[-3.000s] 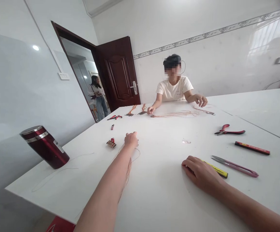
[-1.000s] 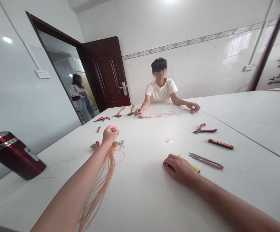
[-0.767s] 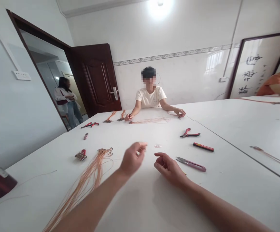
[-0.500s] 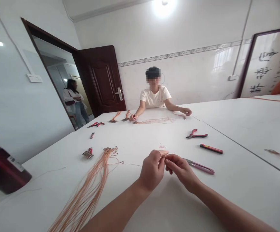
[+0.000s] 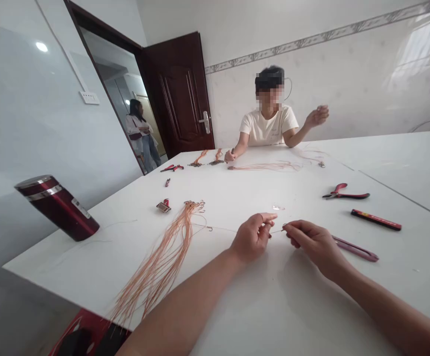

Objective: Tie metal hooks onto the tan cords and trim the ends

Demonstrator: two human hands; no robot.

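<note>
My left hand (image 5: pixel 254 236) is closed on a thin fishing line (image 5: pixel 222 229), its index finger stretched out. The line runs left along the table toward a small fish hook (image 5: pixel 209 228) beside a bundle of orange lines (image 5: pixel 170 247), whose hooks are gathered at the far end. A short stretch of line spans the gap between my hands. My right hand (image 5: pixel 307 240) pinches what looks like a small hook at its fingertips, partly hidden. Just beyond that hand lie mauve thread snips (image 5: pixel 358 248), their blades partly covered by it.
Red-handled pliers (image 5: pixel 343 193) and a red-black narrow box (image 5: pixel 376 220) lie at right. A dark red tumbler (image 5: pixel 59 207) leans at left. A small packet (image 5: pixel 279 207) lies beyond my hands. Across the table, a co-worker (image 5: pixel 270 123) handles similar lines; another person (image 5: pixel 143 136) stands past the doorway.
My hands have drawn apart, with line now showing between them. The view has turned left and down. The co-worker's hand on the right side of the view has risen off the table.
</note>
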